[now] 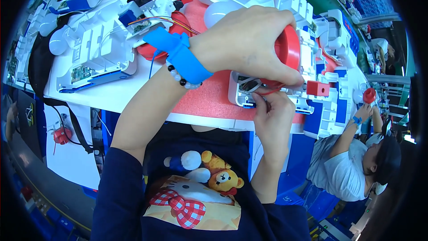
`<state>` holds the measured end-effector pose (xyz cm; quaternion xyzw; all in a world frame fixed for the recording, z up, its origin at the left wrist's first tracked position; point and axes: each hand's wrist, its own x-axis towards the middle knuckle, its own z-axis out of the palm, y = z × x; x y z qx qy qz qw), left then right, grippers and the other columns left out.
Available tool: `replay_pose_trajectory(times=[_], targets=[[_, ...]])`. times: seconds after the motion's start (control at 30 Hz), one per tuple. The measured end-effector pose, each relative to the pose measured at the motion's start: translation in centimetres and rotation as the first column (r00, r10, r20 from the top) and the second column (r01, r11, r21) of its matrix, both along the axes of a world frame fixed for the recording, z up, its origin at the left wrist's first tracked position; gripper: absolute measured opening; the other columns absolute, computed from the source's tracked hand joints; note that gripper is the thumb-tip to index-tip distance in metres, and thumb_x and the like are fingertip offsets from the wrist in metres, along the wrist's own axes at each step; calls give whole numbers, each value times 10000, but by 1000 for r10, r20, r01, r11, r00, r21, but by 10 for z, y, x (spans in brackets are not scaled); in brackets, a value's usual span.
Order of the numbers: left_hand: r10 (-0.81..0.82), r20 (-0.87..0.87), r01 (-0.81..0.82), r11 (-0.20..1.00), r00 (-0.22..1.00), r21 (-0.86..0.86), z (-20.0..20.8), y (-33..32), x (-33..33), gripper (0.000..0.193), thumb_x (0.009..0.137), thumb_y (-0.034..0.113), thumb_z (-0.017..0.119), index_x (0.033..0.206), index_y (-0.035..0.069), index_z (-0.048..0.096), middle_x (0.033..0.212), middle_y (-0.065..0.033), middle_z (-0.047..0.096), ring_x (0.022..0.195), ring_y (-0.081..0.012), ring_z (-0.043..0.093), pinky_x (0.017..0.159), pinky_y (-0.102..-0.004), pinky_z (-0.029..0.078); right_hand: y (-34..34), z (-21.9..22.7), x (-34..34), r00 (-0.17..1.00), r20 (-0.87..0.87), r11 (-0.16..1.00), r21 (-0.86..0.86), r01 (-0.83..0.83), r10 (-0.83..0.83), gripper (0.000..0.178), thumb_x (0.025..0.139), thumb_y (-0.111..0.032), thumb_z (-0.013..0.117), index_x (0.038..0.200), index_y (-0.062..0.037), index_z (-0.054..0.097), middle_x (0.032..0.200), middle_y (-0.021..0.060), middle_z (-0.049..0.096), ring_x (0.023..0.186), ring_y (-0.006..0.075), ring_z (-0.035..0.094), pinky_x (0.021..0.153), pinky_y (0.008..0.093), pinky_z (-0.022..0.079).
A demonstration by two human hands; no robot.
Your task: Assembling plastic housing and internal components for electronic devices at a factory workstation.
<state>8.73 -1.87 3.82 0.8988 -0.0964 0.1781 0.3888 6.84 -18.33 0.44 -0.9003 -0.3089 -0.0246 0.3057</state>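
Observation:
My left hand [249, 40], wearing a blue wrist strap [185, 56] and a beaded bracelet, grips a red round ribbed part [289, 48] from above. Below it lies a white plastic housing [233, 90] with a blue edge, open, with wires and small parts inside. The fingers of my right hand [275, 109] are pinched at a red wire [270, 92] by the housing's near side. My left hand hides much of the housing's middle. A small red block [318, 89] sits at the housing's right end.
More white housings with circuit boards [96, 58] lie on the left of the table. A red foam mat [200, 100] is under my work. Red discs and coloured wires [167, 19] lie beyond my left wrist. At right, a co-worker [347, 165] handles a red part [369, 95].

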Motion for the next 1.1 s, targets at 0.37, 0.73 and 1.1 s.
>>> replay_pose_trajectory(times=[0.37,0.73,1.1], targets=[[0,29,1,999,1000,-37,-12,7,-4,631,522,423,704,984,47,496,909,-135,557,775,-292,554,619,-314,467,6,-2,-1,1000,-4,999,-25,-30,30,107,645,66,578,750,47,584,612,164,535,535,264,512,507,305,385],[-13,194,26,998,981,-64,-11,4,-1,693,505,526,660,874,-43,520,817,-181,567,751,-311,561,641,-342,466,6,-3,-6,993,111,995,-88,39,-29,108,630,61,594,734,33,584,606,151,521,529,258,514,490,307,384],[-64,57,70,991,996,-110,-13,2,-7,644,526,416,705,999,37,487,930,-155,543,816,-292,539,665,-327,455,-6,-4,-11,997,-73,1000,9,1,-1,129,676,43,557,805,44,568,722,164,543,603,308,543,534,337,433]])
